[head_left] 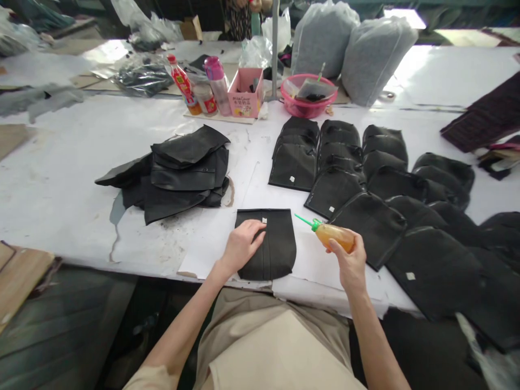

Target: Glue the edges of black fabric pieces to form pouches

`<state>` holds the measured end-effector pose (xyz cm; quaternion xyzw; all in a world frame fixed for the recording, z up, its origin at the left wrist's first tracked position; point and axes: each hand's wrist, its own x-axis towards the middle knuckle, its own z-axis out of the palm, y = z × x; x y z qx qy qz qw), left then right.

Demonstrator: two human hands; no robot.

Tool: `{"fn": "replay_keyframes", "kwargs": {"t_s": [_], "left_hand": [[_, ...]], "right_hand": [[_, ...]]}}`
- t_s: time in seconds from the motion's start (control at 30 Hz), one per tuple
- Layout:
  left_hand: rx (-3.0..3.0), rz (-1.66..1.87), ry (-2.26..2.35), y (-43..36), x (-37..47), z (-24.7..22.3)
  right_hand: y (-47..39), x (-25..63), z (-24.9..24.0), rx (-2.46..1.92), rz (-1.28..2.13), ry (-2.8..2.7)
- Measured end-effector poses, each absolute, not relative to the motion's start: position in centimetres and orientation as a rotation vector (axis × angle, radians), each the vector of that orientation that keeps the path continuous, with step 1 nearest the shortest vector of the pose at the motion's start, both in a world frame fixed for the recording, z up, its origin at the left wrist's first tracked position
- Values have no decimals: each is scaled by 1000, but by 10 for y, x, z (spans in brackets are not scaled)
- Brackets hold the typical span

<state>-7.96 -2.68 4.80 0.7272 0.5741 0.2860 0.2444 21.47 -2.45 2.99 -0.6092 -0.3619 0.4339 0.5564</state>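
**While a black flat piece is steadied, a squeeze bottle is held clear of it**

Where the front edge of the white desk (pixel 81 222) is reached, a black flat piece (pixel 280 246) is laid with its straight edge turned away and its rounded end turned toward the body. It is touched by the left grip (pixel 240 246), whose fingers are loosely bent and set down beside a small white tag (pixel 264 220), with nothing pinched. The squeeze bottle (pixel 328 234) is enclosed by the right grip (pixel 353 262), its green nozzle (pixel 314 225) aimed toward the piece but kept apart from it.

The piece can be judged light, thin and floppy, with a smooth face that might be slid or creased if pushed. It would best be held flat by spread fingertips, or lifted by the straight edge. The bottle, partly filled with amber liquid, looks soft-walled; it should be held lightly around its body, since drops could be forced out by a hard squeeze.

To the left, a loose black pile (pixel 182 181) is heaped. To the right, overlapping black pieces (pixel 296 165) are spread in rows, 1 of them close by the bottle, so sideways room is limited there. Farther back, a pink box (pixel 245 104) and a pink basket (pixel 309 111) are seen, separated by a pole (pixel 275 49).
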Motion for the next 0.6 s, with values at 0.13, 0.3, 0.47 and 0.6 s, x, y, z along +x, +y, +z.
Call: {"fn": "replay_keyframes", "kwargs": {"t_s": [0.13, 0.3, 0.47, 0.6], "left_hand": [[2243, 579, 1515, 13, -58, 20], [2280, 447, 1559, 16, -53, 11], [2282, 404, 1566, 14, -53, 11], [2311, 372, 1576, 16, -52, 10]], "right_hand": [[-20, 211, 34, -1522, 889, -1094], [-9, 203, 34, -1605, 704, -1351], [3, 199, 32, -1606, 452, -1561], [9, 198, 31, -1579, 391, -1641]]}}
